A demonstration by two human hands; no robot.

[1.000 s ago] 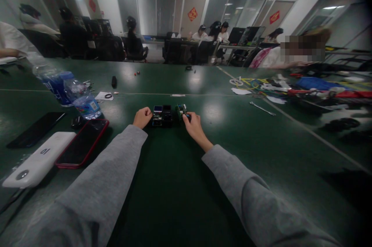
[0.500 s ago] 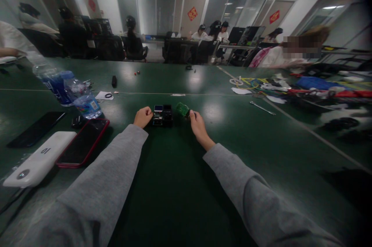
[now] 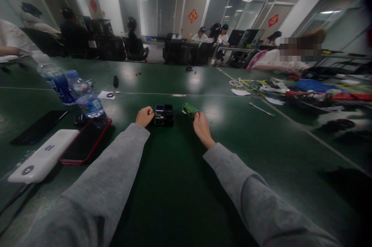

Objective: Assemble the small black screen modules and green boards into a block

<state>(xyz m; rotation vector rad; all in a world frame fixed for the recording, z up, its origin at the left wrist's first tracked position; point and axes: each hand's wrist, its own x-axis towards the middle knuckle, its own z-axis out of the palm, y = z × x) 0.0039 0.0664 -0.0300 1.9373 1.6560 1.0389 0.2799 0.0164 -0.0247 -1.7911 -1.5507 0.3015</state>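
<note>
My left hand [image 3: 144, 116] is curled shut against the left side of a small black electronic module [image 3: 164, 114] with a tiny blue screen, which rests on the green table [image 3: 174, 185]. My right hand [image 3: 201, 126] pinches a small green circuit board [image 3: 190, 109] by its near edge and holds it just right of the module, apart from it. Both arms wear grey sleeves.
On the left lie a white power bank [image 3: 43, 156], a red-cased phone [image 3: 85, 140], a black phone [image 3: 39, 121] and two water bottles [image 3: 84, 94]. A wrench [image 3: 260, 108] and a clutter of cables [image 3: 261, 84] sit right. Other people sit at the far tables.
My right hand lifted the green board off the module's right side and carried it to the right, turning it flatter. The left hand stayed on the module.
</note>
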